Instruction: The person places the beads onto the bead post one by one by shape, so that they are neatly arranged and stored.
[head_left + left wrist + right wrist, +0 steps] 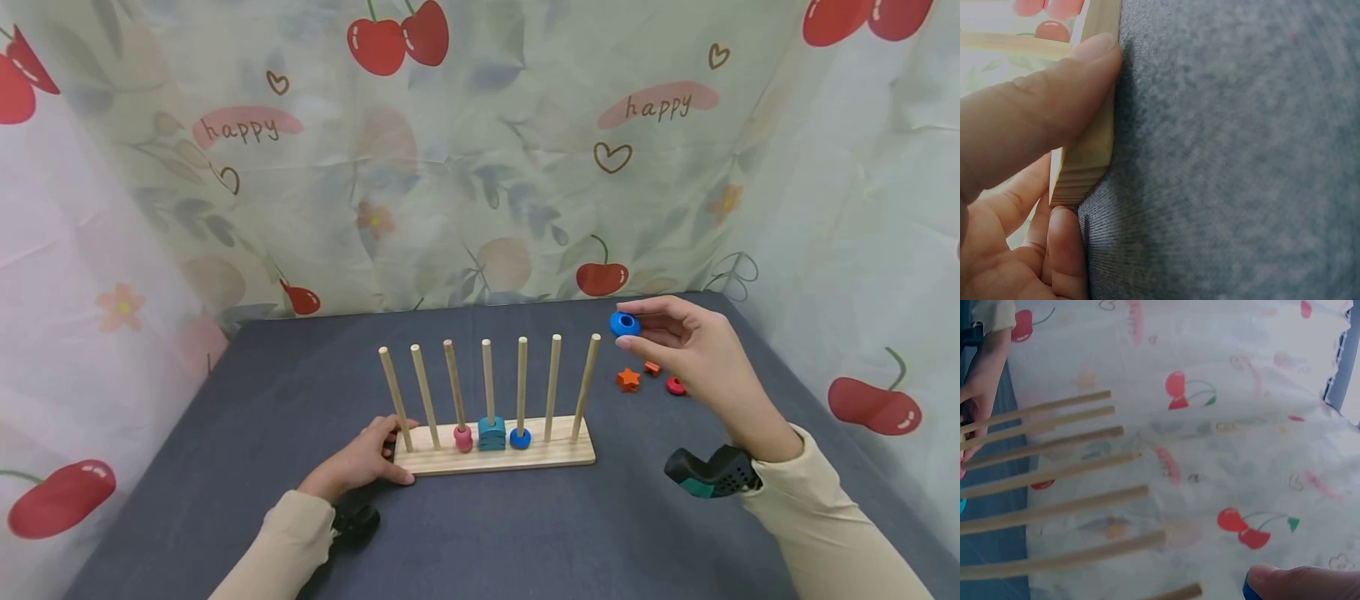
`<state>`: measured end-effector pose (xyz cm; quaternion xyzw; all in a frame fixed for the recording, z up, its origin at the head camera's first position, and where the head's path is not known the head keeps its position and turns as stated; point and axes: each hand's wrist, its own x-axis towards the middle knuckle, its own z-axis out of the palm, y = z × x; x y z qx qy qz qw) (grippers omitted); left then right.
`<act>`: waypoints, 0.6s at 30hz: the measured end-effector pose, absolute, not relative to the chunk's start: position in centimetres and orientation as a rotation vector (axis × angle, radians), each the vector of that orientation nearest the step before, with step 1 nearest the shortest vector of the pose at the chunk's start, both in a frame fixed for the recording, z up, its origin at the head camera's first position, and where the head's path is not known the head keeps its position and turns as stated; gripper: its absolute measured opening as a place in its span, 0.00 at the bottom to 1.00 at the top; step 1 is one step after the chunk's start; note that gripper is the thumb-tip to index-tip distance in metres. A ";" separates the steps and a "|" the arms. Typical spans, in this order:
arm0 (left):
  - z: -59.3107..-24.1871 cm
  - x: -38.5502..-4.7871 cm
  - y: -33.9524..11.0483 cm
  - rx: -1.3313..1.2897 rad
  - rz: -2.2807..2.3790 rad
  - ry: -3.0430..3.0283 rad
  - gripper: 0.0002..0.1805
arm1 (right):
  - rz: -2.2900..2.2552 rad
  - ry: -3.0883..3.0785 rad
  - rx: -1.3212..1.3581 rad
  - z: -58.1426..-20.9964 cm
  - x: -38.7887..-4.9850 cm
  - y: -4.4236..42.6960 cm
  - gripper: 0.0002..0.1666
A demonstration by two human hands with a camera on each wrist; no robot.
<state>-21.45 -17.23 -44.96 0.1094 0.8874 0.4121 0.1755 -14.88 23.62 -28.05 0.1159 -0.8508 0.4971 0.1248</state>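
Note:
My left hand (369, 452) grips the left end of a wooden peg board (450, 462), thumb along its front edge in the left wrist view. Several upright pegs stand on the board. A pink bead (463, 438) sits low on the third peg from the left, teal pieces (492, 434) on the middle one, and a blue bead (521, 438) on the peg right of that. Raised beyond the board's right end, my right hand (693, 350) pinches another blue bead (624, 324) with a hole through it. Only its edge shows in the right wrist view.
Right of the board, an orange star bead (628, 380), a small orange piece (652, 368) and a red bead (676, 386) lie on the dark grey cloth (525, 533). The red bead is partly hidden by the right hand. A cherry-patterned curtain (465, 167) hangs behind.

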 end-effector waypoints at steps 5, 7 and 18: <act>-45.0 -21.5 -17.3 0.329 1.167 2.518 0.40 | 1.528 -2.402 0.421 -27.2 -14.6 22.4 0.21; -45.1 -21.5 -17.3 0.333 1.166 2.520 0.40 | 1.540 -2.377 0.466 -26.9 -14.6 21.9 0.21; -44.9 -21.4 -17.2 0.320 1.176 2.510 0.40 | 1.587 -2.332 0.565 -26.4 -14.9 19.1 0.21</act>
